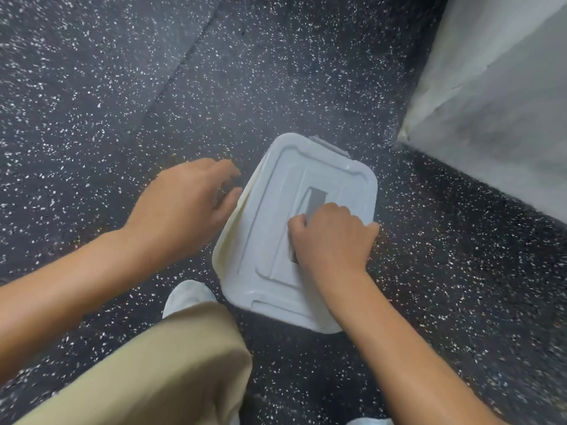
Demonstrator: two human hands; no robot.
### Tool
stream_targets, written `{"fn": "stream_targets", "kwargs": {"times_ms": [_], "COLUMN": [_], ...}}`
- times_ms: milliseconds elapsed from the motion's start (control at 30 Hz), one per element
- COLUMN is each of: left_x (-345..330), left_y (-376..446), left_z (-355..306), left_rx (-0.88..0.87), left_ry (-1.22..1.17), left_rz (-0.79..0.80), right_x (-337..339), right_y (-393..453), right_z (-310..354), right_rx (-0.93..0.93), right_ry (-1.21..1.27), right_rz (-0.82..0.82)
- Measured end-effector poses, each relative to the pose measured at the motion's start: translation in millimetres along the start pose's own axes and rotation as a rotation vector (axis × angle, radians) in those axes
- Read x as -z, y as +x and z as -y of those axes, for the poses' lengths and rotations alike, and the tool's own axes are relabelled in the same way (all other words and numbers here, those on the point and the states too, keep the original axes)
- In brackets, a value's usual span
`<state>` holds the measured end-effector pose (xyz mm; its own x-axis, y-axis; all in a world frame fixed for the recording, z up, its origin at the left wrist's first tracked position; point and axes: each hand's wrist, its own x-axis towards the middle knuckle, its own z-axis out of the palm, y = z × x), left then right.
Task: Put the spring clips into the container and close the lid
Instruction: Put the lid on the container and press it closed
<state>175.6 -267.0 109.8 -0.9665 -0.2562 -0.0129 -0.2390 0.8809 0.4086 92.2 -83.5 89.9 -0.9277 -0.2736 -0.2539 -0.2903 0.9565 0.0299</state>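
Container (228, 237) and lid (276, 216) are seen as one of each, set on a dark speckled floor (122, 87). Ordered by size, the floor is met first, crossed by one seam line; one pale grey block or wall (497, 102) is seen at the upper right, well apart from the container. One trouser leg (159, 369) in tan cloth is seen at the bottom left, with one white shoe (187, 296) just beside the container's near corner.

Only a cream strip of the container's side is shown, along the left edge under the lid. The opening is covered by the white lid, so what is inside cannot be told; no spring clips are visible. One grey recessed handle (316, 199) is set in the middle of the lid, and one grey latch (329, 145) is seen at the far edge.

Two bare hands are counted. The right hand (334, 240) is curled into a loose fist and laid on the lid over the handle. The left hand (184, 207) is held loosely spread, fingers slightly bent, at the left edge of the lid; whether it touches is unclear.
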Motion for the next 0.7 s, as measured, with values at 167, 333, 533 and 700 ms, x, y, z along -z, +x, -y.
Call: {"fn": "stream_targets", "kwargs": {"times_ms": [167,333,533,700], "left_x": [-7,-15,-30,-48], "left_y": [-9,-13,-26,-45], "left_z": [5,6,12,5], "left_rx": [0.002,-0.036,-0.204,-0.448], "left_ry": [-0.017,-0.037,0.055,0.158], "left_rz": [0.074,0.149,0.22,0.405], "right_x": [-13,-14,-3,1], "right_y": [5,22,28,61], "right_z": [10,14,8,-14], "right_rx": [-0.011,-0.008,0.05,0.128], "right_ry": [0.002,0.014,0.014,0.068], "right_rz": [0.007,0.039,0.147,-0.061]}}
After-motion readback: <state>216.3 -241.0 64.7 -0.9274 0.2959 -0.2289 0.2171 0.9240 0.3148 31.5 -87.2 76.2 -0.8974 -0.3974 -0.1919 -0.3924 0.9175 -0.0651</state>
